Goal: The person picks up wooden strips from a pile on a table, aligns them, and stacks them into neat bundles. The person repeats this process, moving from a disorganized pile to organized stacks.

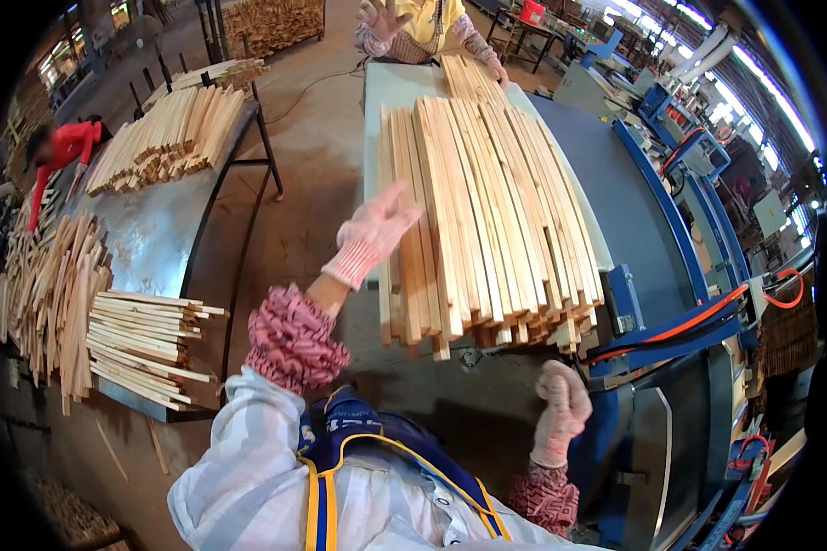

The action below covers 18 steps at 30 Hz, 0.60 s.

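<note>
My left hand (377,234), in a pale pink knitted glove, reaches to the left side of a large stack of wooden strips (487,211). Its fingers are spread and hold nothing; whether they touch the strips I cannot tell. The strips lie lengthwise in layers on a pale table (381,87), their near ends jutting out unevenly. Below the stack's near right corner is my right hand (560,413), also gloved, raised with fingers loosely bent and nothing in them. Patterned pink sleeve covers wrap both forearms.
Across the table stands a person in yellow (423,23), one gloved hand raised. Blue machinery with an orange hose (708,312) borders the right side. At left, a metal table (156,239) carries more wooden strips (147,344); a person in red (69,147) bends there.
</note>
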Available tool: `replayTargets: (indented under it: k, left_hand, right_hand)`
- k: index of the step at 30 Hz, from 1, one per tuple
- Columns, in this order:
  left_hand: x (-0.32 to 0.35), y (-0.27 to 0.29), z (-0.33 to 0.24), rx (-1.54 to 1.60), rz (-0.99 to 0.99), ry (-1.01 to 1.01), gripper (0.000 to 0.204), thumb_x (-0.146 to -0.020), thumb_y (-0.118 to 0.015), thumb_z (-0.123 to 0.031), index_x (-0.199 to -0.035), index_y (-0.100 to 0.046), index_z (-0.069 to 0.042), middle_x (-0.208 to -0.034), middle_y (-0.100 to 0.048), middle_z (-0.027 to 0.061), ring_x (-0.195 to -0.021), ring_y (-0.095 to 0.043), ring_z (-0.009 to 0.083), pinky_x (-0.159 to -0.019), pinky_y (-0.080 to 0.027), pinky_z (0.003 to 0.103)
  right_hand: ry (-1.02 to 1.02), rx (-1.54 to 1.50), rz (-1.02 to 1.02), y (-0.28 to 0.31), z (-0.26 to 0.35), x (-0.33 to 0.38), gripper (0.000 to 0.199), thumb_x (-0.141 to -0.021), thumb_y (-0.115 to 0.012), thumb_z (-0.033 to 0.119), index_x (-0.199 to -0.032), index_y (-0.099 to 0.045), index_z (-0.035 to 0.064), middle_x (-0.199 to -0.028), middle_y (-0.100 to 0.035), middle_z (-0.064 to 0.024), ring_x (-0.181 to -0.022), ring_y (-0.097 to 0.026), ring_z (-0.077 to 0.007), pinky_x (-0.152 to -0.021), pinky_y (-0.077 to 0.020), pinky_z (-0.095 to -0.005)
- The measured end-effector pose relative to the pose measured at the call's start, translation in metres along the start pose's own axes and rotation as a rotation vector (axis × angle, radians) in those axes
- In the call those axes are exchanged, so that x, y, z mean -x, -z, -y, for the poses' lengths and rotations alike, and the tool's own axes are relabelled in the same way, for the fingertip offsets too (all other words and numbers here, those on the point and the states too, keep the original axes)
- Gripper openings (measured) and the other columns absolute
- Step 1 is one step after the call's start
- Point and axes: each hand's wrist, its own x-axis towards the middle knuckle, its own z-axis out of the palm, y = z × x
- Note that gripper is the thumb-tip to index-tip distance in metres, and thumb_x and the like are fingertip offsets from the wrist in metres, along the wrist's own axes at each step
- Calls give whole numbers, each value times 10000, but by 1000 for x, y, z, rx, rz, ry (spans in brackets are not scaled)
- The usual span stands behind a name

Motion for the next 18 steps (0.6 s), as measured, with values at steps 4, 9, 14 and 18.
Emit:
replayTargets:
  k: [4, 9, 14, 18]
  left_hand:
    - [17, 27, 66, 253, -28, 77, 598, -879, -619, -340, -1384, -470, -57, -787, -611, 7, -546, -495, 84, -565, -429, 247]
    - [44, 51, 126, -16, 118, 246, 587, -866, -603, -433, -1360, -498, -134, -803, -667, 82, -607, -616, 178, -677, -487, 359]
    - [50, 59, 174, 35, 399, 434, 602, -885, -586, -444, -1393, -463, -145, -911, -693, 92, -627, -623, 185, -682, -493, 339]
    - [48, 54, 230, 126, 536, 389, 644, -896, -583, -453, -1424, -418, -122, -1040, -690, 111, -691, -634, 197, -717, -500, 336]
  right_hand:
    - [180, 7, -200, -15, 27, -25, 212, -945, -588, 178, -1025, -671, 0, -901, -650, -37, -697, -534, -89, -632, -448, -219]
    - [377, 9, -242, -61, 43, -56, 295, -952, -578, 163, -1195, -621, 1, -949, -656, -41, -736, -547, -76, -646, -447, -203]
    - [464, 54, -14, -136, 56, -63, 414, -957, -574, 126, -1351, -515, 13, -987, -653, -49, -775, -545, -72, -677, -444, -201]
    - [429, 114, 26, -185, 68, -57, 366, -953, -579, 81, -1308, -547, -3, -995, -657, -54, -819, -571, -92, -738, -472, -228]
